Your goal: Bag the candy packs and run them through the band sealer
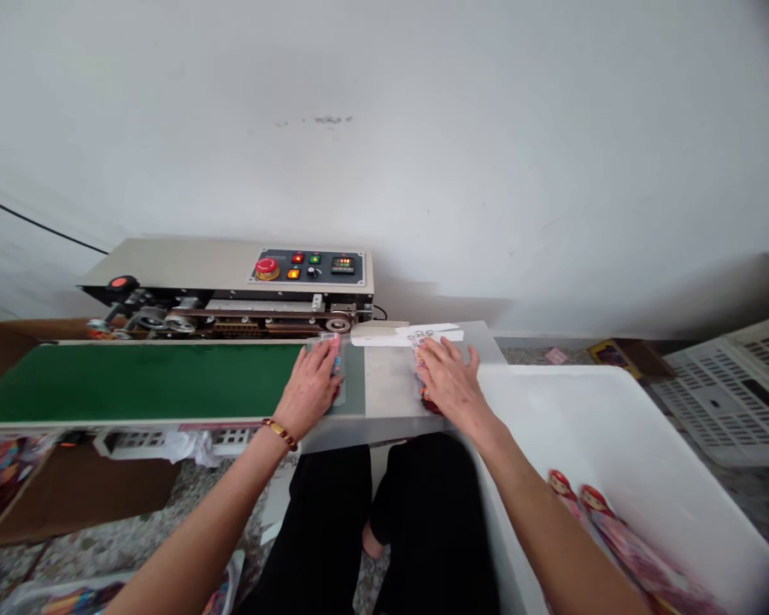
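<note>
Both hands reach forward over the work surface of a band sealer (231,273). My left hand (311,383) presses its closed fingers on a clear plastic packet (339,369) at the right end of the green conveyor belt (134,380). Something pink shows at that packet's top. To the right, my right hand (449,380) grips a second clear packet (431,403), its fingers partly spread over the top. A colourful doll-like figure shows inside, mostly covered by the hand. White strips (381,335) lie just beyond, beside the sealer's inlet.
A white tub (570,397) at right holds several packets with red-haired figures (595,500). White slatted crates (730,384) stand behind it. A cardboard box (83,491) sits below the belt, with a tray (77,589) of colourful items on the floor. The wall is close behind.
</note>
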Action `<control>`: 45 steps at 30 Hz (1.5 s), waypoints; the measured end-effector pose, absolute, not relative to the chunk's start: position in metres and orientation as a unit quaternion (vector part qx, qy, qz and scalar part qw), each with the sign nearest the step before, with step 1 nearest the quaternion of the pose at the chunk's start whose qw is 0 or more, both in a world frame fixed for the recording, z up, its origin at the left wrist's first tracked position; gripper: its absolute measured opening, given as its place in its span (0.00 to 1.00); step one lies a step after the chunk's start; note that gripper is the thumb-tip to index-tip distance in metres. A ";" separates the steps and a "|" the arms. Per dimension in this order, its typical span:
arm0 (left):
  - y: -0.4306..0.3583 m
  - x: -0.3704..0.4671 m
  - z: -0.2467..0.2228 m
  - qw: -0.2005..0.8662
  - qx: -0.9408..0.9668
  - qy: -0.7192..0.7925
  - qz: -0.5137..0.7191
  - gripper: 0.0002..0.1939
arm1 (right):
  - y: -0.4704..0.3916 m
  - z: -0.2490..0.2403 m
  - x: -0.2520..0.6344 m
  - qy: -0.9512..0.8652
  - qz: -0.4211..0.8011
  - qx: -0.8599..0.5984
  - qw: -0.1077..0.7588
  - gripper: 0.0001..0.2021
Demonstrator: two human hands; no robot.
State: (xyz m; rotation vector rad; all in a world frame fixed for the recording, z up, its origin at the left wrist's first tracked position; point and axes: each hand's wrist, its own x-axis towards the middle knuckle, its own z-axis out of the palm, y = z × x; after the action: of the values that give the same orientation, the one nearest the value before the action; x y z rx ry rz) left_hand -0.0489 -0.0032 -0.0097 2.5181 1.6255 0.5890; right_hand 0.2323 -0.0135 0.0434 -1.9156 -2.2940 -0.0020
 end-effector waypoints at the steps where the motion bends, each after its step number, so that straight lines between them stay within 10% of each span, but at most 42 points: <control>1: -0.003 -0.060 -0.010 0.042 0.819 0.539 0.193 0.28 | -0.016 0.041 0.229 -0.775 -0.001 -0.629 0.065 0.17; 19: -0.014 0.029 0.000 0.044 0.836 0.510 0.195 0.27 | 0.011 0.048 0.188 -0.783 0.062 -0.607 0.120 0.18; 38: -0.002 -0.011 -0.001 0.046 0.858 0.487 0.158 0.27 | 0.013 0.047 0.231 -0.729 0.075 -0.652 0.194 0.18; 45: 0.005 -0.088 -0.007 0.055 0.852 0.496 0.158 0.24 | -0.020 0.030 0.251 -0.767 0.016 -0.634 0.098 0.22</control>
State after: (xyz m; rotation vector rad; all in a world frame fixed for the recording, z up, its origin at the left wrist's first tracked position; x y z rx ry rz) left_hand -0.0883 0.0049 -0.0070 2.5866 1.5054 0.4811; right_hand 0.2511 -0.0201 0.0296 -1.8762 -2.2690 0.0467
